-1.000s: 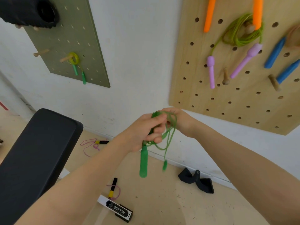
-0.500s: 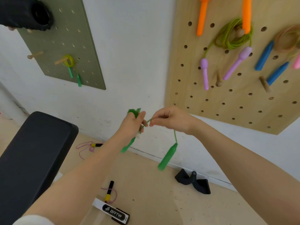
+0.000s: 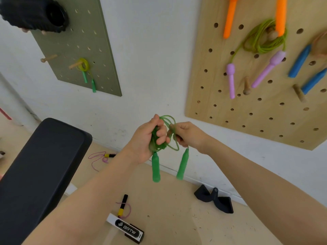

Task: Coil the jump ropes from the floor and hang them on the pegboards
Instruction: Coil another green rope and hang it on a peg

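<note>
White wall fills the back of the room, with a wooden pegboard (image 3: 265,106) on the right and a green pegboard (image 3: 99,50) on the left. Ropes already hang on the pegs there, each rolled into a small ring so the handles drop straight down and nothing drags. In front of the wall the person holds a green jump rope (image 3: 168,133) up in the air, between the two boards. The left hand (image 3: 148,140) is curled round the bunched loops, so the coil cannot fall apart. The right hand (image 3: 187,134) pinches the cord just beside it, I think to pull the last bit of rope tight round the bunch. One green handle (image 3: 156,169) hangs below the left hand and the other green handle (image 3: 182,165) hangs below the right hand; both swing free and touch nothing. To me the coil looks nearly done, and a bare wooden peg (image 3: 246,85) on the wooden board would be a good place for it. Down on the floor (image 3: 177,218) a pink rope with black and yellow handles (image 3: 104,156) lies near the wall, waiting its turn. A black padded bench (image 3: 35,165) stands on the left.
</note>
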Tool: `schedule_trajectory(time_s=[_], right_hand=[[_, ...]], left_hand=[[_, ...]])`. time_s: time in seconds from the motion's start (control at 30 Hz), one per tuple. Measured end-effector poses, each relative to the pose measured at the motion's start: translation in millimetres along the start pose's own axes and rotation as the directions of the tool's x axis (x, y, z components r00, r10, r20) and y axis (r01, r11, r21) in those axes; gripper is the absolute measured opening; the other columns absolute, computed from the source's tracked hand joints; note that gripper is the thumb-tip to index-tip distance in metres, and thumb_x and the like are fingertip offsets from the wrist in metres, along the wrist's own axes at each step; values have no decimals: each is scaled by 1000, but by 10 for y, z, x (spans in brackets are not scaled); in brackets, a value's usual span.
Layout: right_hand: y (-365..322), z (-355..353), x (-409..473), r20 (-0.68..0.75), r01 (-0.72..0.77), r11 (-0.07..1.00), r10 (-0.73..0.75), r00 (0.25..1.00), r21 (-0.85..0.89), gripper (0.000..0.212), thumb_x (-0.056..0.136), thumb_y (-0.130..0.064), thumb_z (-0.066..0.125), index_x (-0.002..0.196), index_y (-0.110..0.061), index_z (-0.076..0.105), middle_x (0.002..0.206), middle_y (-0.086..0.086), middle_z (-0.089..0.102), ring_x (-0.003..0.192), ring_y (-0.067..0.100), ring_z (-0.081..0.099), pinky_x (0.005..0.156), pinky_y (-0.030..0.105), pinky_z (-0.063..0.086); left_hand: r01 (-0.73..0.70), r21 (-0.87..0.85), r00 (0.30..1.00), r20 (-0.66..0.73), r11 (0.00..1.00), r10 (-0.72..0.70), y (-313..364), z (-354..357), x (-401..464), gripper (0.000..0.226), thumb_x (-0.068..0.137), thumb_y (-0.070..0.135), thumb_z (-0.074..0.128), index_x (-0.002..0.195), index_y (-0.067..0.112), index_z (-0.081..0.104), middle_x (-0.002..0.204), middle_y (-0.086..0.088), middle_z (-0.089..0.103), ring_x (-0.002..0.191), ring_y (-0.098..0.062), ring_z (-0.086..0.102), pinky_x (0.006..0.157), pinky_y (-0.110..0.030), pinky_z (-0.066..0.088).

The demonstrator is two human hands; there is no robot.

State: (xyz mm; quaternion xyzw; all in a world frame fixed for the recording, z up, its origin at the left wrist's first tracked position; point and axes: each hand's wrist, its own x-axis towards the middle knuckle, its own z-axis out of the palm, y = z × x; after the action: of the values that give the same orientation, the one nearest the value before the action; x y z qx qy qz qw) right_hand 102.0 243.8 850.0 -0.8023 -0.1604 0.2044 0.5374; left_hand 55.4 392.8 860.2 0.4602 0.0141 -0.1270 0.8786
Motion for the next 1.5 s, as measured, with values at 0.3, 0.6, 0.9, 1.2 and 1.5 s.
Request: schedule_trajectory(time_s=[0.3, 0.6, 0.9, 1.2, 1.5], right_hand=[[-82, -11, 15, 168, -78, 996, 83, 982, -40, 19, 94, -14, 51, 106, -6, 64, 55, -2, 41, 48, 11, 33, 49, 20, 33], [-90, 49, 35, 284, -86, 990, 51, 957, 112, 27, 91, -3, 51, 112, -19, 55, 65, -9, 48, 43, 8, 23, 42, 20, 18], [-147, 103, 101, 157, -66, 996, 55, 986, 64, 20, 96, -13, 43, 77, -13, 49, 58, 5, 37, 37, 7, 22, 35, 17, 16], [-230, 199, 131, -4, 29, 999, -29, 1000, -17, 22, 94, -12, 36, 76, -7, 48, 59, 8, 41, 44, 13, 30, 40, 20, 23], [-299, 125, 252, 36, -68, 997, 66, 997, 43, 23, 92, -10, 38, 69, -12, 39, 61, 7, 33, 37, 9, 25, 36, 18, 18]], left_hand=[[-70, 103, 964, -249, 992, 94, 1, -312, 50, 32, 101, 33, 33, 76, 14, 39, 70, -3, 68, 41, -10, 52, 43, -21, 42], [176, 102, 975, 121, 979, -188, 53, -278, -14, 41, 85, 48, 38, 51, 23, 38, 37, 11, 17, 34, -9, 3, 34, -14, 10], [163, 313, 987, -36, 936, -159, 60, -152, 72, 43, 94, 44, 40, 61, 18, 35, 42, 4, 34, 33, -12, 37, 48, -24, 39], [-72, 674, 885, -297, 735, 358, 83, 8, 77, 36, 85, 32, 66, 62, 6, 57, 49, -3, 58, 44, -11, 59, 47, -16, 47], [-62, 379, 983, -135, 923, 122, 116, -343, 29, 20, 95, 22, 49, 93, 13, 67, 96, -4, 68, 102, -18, 62, 94, -36, 48]])
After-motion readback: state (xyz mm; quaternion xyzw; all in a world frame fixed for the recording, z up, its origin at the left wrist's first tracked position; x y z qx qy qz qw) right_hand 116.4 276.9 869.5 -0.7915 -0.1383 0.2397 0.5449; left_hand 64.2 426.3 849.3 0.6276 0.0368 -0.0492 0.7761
